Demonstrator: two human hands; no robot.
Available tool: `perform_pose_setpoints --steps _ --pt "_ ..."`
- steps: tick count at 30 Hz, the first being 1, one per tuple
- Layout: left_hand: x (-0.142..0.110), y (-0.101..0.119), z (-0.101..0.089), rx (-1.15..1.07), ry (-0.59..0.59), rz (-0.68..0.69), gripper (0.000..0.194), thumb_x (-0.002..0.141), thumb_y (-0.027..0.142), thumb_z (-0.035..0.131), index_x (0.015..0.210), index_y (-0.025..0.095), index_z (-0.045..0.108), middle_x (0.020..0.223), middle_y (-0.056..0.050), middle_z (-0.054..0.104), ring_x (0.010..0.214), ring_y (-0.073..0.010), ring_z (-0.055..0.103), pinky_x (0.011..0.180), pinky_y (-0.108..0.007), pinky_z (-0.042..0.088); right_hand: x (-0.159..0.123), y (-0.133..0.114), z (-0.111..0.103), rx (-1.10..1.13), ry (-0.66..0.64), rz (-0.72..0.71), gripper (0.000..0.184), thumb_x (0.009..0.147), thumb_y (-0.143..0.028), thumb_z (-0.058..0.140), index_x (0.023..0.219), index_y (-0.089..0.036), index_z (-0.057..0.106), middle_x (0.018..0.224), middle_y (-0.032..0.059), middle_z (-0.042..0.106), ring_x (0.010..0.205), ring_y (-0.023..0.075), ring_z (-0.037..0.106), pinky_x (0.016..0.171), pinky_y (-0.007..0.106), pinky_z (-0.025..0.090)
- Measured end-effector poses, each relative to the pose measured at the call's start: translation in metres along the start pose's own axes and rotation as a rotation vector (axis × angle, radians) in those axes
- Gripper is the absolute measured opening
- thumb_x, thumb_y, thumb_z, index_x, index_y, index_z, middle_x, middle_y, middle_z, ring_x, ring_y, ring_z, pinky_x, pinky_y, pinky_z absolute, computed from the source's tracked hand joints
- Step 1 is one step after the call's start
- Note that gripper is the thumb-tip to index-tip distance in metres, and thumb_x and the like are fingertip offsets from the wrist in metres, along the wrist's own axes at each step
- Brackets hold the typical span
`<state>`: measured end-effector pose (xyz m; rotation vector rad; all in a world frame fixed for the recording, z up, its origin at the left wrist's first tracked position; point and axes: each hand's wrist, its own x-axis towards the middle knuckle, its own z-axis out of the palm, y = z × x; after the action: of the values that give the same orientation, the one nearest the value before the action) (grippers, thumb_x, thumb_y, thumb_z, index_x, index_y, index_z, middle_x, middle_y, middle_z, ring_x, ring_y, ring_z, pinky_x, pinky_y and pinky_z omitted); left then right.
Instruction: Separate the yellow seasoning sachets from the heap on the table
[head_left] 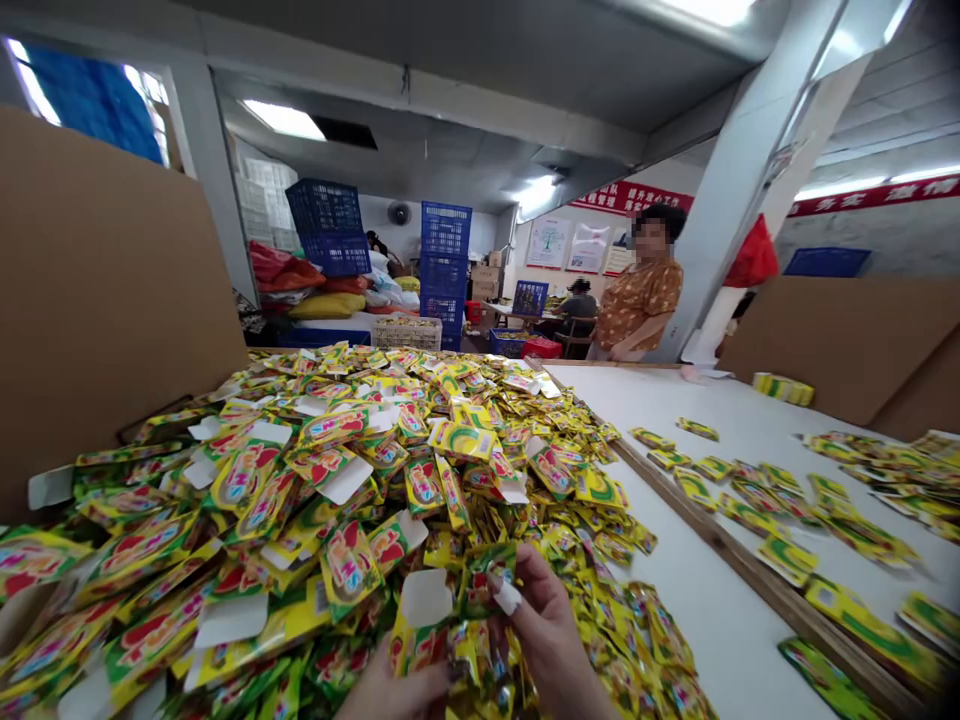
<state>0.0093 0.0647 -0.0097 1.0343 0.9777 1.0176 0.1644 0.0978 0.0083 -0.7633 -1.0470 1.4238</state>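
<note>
A big heap of small yellow, green and red packets with white card tabs covers the white table in front of me. At the bottom edge, my left hand is closed around a bundle of these packets. My right hand pinches the same bundle from the right. One of its fingertips is wrapped in white tape. Both hands sit at the near edge of the heap.
A tall cardboard sheet stands at the left. A wooden strip divides the table; more packets lie scattered on the right half. A person in a patterned shirt stands at the far end. Blue crates are stacked behind.
</note>
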Motion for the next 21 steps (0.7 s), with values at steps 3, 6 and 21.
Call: perform_pose_setpoints --steps 3,6,21 --pt "0.003 -0.002 0.012 -0.020 -0.161 0.006 0.053 0.049 0.051 0.077 0.089 0.016 0.067 0.084 -0.007 0.070 0.086 -0.0279 0.061 0.092 -0.042 0.041 -0.006 -0.002 0.006 -0.033 -0.034 0.009 0.028 0.069 -0.038 0.070 0.080 -0.021 0.051 0.071 -0.0024 0.057 0.043 0.0057 0.043 0.036 0.016 0.036" --pt "0.002 -0.002 0.013 -0.028 -0.274 -0.008 0.059 0.054 0.051 0.074 0.100 0.017 0.064 0.092 -0.008 0.069 0.093 -0.0286 0.060 0.095 -0.043 0.037 -0.009 -0.005 0.006 -0.168 -0.111 -0.044 0.022 0.075 -0.036 0.065 0.086 -0.021 0.053 0.073 -0.0012 0.056 0.057 0.0098 0.049 0.052 0.020 0.043" --pt "0.000 -0.004 -0.008 0.161 -0.252 -0.112 0.058 0.057 0.054 0.070 0.100 0.016 0.060 0.080 -0.005 0.065 0.066 -0.0195 0.057 0.064 -0.032 0.048 -0.007 -0.025 -0.008 -0.767 -0.365 -0.157 0.005 0.080 -0.023 0.056 0.078 -0.018 0.054 0.077 -0.0010 0.046 0.069 0.0130 0.042 0.061 0.023 0.034"
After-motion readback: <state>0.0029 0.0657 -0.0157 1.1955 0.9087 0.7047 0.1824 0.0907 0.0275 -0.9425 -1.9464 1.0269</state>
